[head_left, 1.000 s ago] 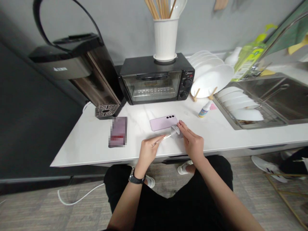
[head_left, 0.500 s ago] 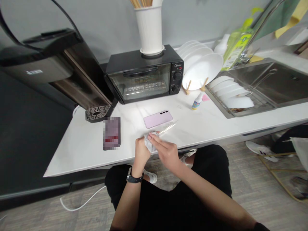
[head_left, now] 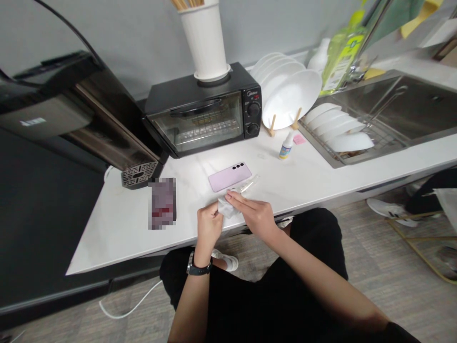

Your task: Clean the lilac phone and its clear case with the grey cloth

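Observation:
A crumpled white cloth or tissue (head_left: 227, 208) is between my two hands at the counter's front edge. My left hand (head_left: 209, 224), with a watch at the wrist, is closed on its left side. My right hand (head_left: 255, 214) pinches its upper right part. Just beyond lies a lilac phone (head_left: 230, 176), back up, camera lenses at the right. A clear, thin transparent piece (head_left: 250, 184) sticks out beyond my right fingertips; whether it is held is unclear. A small spray bottle (head_left: 285, 146) stands farther right, beside a pink paper (head_left: 299, 139).
A pixelated dark item (head_left: 163, 204) lies on the white counter (head_left: 117, 238) at left. Behind are a black dispenser (head_left: 117, 119), a toaster oven (head_left: 207, 119) with a white cup (head_left: 204, 40) on top, and racked plates (head_left: 291, 100). Bowls (head_left: 339, 126) sit in the sink at right.
My left hand has drawn slightly away from my right, and more of the white cloth shows between them. The camera view has shifted and tilted a little.

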Tool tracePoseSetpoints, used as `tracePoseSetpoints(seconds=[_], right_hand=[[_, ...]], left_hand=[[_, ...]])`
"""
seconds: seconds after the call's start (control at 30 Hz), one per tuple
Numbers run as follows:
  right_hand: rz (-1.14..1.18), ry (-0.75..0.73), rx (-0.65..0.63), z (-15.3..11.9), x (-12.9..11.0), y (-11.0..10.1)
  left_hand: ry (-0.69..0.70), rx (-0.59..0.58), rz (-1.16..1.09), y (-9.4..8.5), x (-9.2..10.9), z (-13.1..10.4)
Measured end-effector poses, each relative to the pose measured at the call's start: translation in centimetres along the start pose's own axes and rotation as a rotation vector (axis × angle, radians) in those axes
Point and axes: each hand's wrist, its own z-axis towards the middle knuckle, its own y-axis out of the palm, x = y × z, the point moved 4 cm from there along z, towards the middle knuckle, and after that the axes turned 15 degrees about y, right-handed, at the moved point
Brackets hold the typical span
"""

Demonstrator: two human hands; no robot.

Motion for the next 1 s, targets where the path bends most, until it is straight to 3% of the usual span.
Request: tracePoseSetpoints(seconds=[0.4,0.63,1.0], right_hand=[[-0.095,0.220,0.159,1.8,3.4,-3.5],[-0.065,0.223,0.130,1.1,2.3,-2.3],[-0.019,-0.012,-0.004,-0.7,-2.0,1.0]], left_hand=[[-0.009,0.024,-0.103,0.2,1.2,0.4],[-0.011,0.017,-0.074,0.3,0.9,0.3],[0.024,-0.010,0.026,-0.2,-0.1,-0.1]])
